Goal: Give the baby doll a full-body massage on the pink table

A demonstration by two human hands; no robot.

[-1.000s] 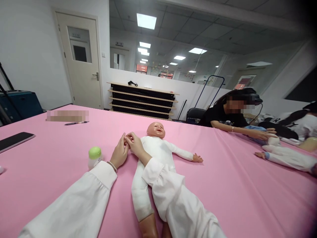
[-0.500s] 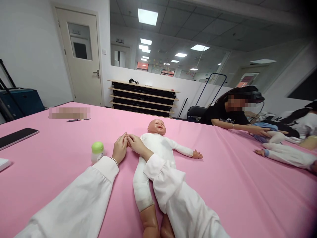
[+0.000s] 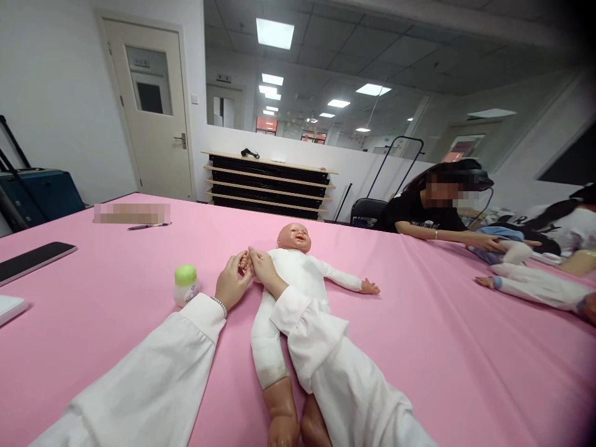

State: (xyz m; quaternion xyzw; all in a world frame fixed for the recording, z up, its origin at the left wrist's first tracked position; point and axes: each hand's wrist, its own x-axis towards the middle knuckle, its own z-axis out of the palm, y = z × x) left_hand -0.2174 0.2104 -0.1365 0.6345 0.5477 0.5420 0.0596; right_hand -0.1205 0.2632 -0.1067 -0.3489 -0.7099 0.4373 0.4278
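A baby doll (image 3: 298,279) in a white suit lies on its back on the pink table (image 3: 419,347), head away from me. My left hand (image 3: 231,284) curls around the doll's small hand at the doll's near-side arm. My right hand (image 3: 264,270) lies across the doll's chest and pinches the same small hand from the other side. Both my arms wear white sleeves; a bead bracelet sits on my left wrist. A small bottle with a green cap (image 3: 185,285) stands just left of my left hand.
A dark phone (image 3: 35,259) and a white item (image 3: 9,307) lie at the left edge, a pen (image 3: 146,226) farther back. Another person (image 3: 433,214) at the right side handles a second doll (image 3: 535,285). A shelf unit (image 3: 267,186) and door (image 3: 151,112) stand behind.
My two hands have shifted slightly around the doll's hand, fingers closing more over it. The camera view has drifted a little; the doll stays in place.
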